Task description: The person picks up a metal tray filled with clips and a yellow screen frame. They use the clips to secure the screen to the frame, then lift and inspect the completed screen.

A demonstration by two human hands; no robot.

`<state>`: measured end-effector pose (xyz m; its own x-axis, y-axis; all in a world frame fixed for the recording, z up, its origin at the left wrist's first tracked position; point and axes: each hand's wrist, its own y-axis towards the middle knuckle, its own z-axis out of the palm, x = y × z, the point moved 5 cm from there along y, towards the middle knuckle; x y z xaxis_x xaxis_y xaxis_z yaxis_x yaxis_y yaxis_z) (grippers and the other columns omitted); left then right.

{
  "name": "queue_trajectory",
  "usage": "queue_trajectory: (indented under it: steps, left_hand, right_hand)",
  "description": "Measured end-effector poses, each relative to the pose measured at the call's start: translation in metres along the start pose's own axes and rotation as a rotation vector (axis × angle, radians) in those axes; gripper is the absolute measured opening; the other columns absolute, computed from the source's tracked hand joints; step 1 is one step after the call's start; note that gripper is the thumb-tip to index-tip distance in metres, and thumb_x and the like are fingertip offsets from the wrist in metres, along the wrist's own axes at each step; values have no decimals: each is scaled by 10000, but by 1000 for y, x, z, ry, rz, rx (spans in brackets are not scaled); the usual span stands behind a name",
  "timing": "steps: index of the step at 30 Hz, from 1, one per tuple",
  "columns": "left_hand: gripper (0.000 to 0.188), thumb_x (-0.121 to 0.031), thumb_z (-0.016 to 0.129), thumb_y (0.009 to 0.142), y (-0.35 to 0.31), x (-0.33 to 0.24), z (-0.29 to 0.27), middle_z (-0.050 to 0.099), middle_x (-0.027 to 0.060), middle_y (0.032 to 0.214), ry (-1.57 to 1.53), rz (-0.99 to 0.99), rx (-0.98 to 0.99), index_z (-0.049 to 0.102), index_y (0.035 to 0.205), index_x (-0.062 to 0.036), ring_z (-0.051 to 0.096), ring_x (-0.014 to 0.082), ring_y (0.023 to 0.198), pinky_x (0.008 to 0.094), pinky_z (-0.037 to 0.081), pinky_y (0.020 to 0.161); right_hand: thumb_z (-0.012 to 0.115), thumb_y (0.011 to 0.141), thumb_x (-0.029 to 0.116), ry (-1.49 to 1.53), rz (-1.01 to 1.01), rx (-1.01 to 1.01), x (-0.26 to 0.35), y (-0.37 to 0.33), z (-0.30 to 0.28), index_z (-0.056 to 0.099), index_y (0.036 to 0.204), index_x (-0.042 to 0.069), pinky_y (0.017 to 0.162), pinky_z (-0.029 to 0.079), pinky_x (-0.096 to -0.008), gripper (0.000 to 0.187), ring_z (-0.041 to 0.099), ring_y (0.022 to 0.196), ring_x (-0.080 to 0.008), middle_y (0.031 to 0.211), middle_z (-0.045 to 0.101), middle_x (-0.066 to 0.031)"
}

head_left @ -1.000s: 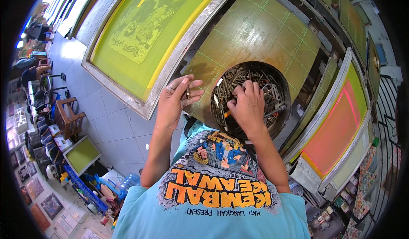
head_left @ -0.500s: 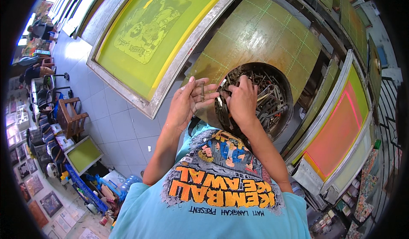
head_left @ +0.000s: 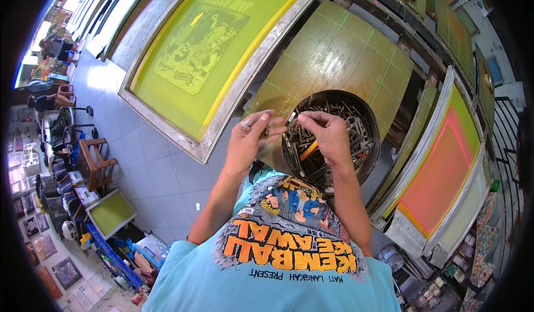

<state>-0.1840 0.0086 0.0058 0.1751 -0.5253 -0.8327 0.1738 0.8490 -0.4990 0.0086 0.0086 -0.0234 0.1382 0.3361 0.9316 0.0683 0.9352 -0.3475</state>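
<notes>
A round dark metal tub (head_left: 374,164) stands at the edge of the greenish board (head_left: 339,39), full of loose bolts, screws and metal pieces (head_left: 356,128). Among them lies an orange stick-like piece (head_left: 308,150). To the left of the tub, my left hand (head_left: 249,142) has its thumb closed over curled fingers, with a small, partly hidden bolt in them. Above the contents is my right hand (head_left: 330,137), thumb and forefinger pinched together close to the left fingertips. Whatever they grip is too small to make out. A white strip (head_left: 292,117) shows at the tub's rim.
A large framed yellow-green printing screen (head_left: 208,50) lies at the upper left. Another framed screen with a pink area (head_left: 439,170) stands at the right. A wooden stool (head_left: 95,161) and a small framed screen (head_left: 111,213) are on the tiled floor at the left.
My right hand has risen out of the tub's contents, fingers now pinched. My left hand's fingers have curled and its thumb has closed over the bolt. The orange piece has come into view.
</notes>
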Motion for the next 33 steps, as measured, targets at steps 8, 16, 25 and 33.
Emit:
queue_trajectory:
  steps: [8, 16, 25, 33]
  left_hand:
    - [378, -202, 533, 1027, 7, 2, 15, 686, 142, 1117, -109, -110, 161, 553, 1285, 74, 691, 175, 952, 277, 591, 816]
    - [377, -225, 521, 1032, 7, -12, 4, 690, 102, 1062, -52, -117, 235, 581, 1267, 63, 690, 157, 930, 272, 595, 817]
    - [371, -240, 544, 1026, -4, -32, -37, 655, 122, 1223, -36, -189, 307, 580, 1263, 43, 673, 202, 1052, 299, 559, 871]
    - [277, -228, 732, 901, 29, -95, -89, 726, 71, 920, 608, 310, 270, 727, 1038, 13, 666, 99, 821, 248, 510, 719]
  right_hand:
    - [738, 877, 129, -93, -47, 24, 18, -11, 5, 736, 1005, -33, 704, 510, -234, 206, 637, 762, -82, 844, 723, -53]
    - [735, 889, 137, -10, -47, 44, 22, -22, 32, 722, 987, -50, 681, 516, -229, 212, 648, 731, -92, 824, 718, -60]
    - [704, 909, 109, 76, -59, -149, 25, -38, 52, 669, 1060, -46, 741, 516, -233, 220, 669, 799, -113, 882, 721, -85]
    - [661, 930, 79, -128, -42, -619, 16, -75, 3, 669, 1169, -35, 789, 517, -254, 265, 670, 842, -133, 949, 731, -104]
